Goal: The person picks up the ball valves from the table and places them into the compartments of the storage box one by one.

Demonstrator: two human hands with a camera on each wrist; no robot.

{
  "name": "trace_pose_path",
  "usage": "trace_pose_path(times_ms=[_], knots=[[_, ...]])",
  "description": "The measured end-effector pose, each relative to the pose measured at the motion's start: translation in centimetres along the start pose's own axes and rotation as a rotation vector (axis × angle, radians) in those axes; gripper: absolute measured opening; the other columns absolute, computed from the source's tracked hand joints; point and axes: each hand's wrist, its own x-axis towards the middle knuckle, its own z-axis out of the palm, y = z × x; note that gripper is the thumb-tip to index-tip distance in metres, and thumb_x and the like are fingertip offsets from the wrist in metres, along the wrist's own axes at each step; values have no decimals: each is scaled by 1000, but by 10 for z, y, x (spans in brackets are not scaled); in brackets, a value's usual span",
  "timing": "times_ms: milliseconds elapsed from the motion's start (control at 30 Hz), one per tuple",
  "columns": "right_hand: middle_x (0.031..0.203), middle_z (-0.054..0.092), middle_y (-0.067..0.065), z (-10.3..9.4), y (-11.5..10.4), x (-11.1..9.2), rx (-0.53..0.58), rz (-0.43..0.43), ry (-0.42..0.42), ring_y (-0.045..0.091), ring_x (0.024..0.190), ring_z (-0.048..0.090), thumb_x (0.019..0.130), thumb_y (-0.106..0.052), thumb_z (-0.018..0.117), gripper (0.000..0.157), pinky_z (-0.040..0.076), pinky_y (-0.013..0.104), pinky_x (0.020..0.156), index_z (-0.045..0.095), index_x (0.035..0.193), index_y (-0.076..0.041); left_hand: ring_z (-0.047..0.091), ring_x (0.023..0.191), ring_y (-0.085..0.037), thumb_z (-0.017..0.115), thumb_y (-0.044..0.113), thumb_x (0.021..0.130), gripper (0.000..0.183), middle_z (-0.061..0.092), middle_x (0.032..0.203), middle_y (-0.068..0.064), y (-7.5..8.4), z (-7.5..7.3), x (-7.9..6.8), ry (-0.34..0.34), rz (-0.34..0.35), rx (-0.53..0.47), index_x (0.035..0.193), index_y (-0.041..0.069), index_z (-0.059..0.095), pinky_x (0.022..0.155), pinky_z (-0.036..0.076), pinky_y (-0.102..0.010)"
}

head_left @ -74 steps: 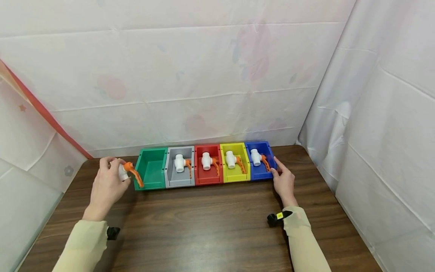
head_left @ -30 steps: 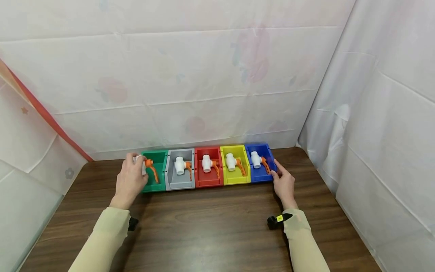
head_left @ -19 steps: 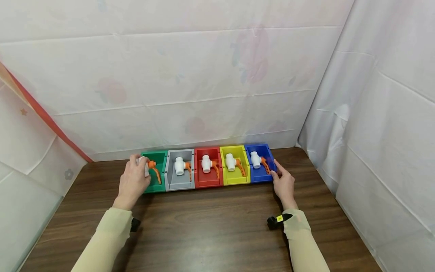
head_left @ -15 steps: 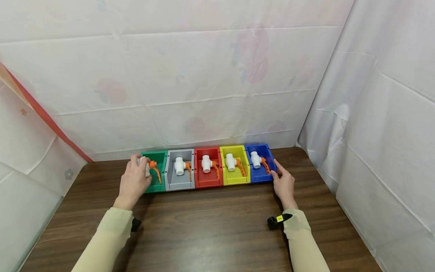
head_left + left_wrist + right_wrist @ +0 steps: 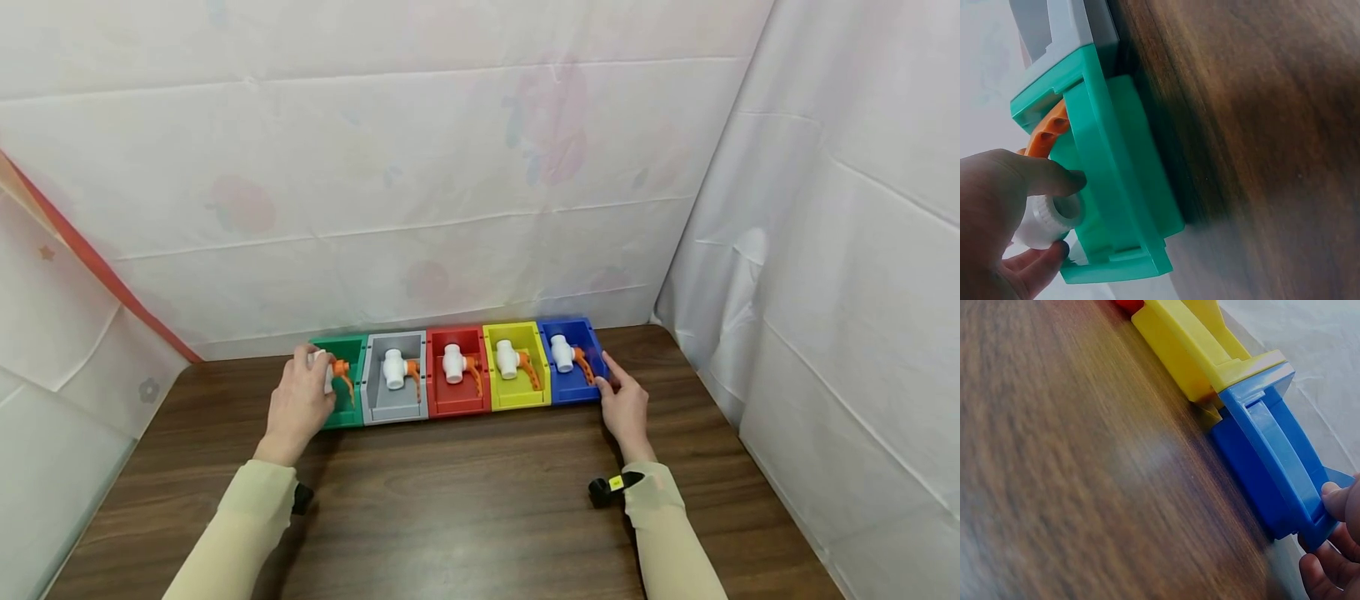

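My left hand point(image 5: 302, 402) pinches a white ball valve point(image 5: 1050, 219) with an orange lever handle point(image 5: 1049, 132) between thumb and fingers. The valve is inside the green bin point(image 5: 1110, 187), at the left end of a row of joined bins. At the other end, my right hand point(image 5: 624, 406) grips the side wall of the blue bin point(image 5: 1260, 462), thumb inside and fingers beneath. A similar valve point(image 5: 561, 354) lies in the blue bin. Other like valves lie in the grey bin point(image 5: 395, 412), the red bin point(image 5: 459, 406) and the yellow bin point(image 5: 521, 398), levers toward the right.
The bins stand along the back of a brown wood-grain table point(image 5: 450, 500), close to a white cloth backdrop point(image 5: 450, 150). More cloth point(image 5: 847, 275) hangs at the right side. A red-edged strip point(image 5: 97, 262) runs down the left corner.
My left hand has carried the valve rightward from beside the green bin, then lowered it into that bin. The right hand has kept its grip on the blue bin.
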Motion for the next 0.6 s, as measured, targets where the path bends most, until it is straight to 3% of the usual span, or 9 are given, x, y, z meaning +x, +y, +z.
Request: trace_pose_path(times_ms=[300,600], knots=[[89,65,13,0,1,0,-1,-5,6,27,78,56,97,-13,66,47,45,40,72,58,142,-23,49,104,-49,71,-10,73,48,40,132,-27,2,4,2,-2,9,-2,117,1,56,56,52,-62],[88,65,13,1,-1,0,7,5,11,27,78,56,96,-13,67,47,46,40,73,59,142,-24,47,107,-50,70,-10,76,47,39,135,-27,3,6,2,-50,-4,7,119,2,56,60,52,-63]])
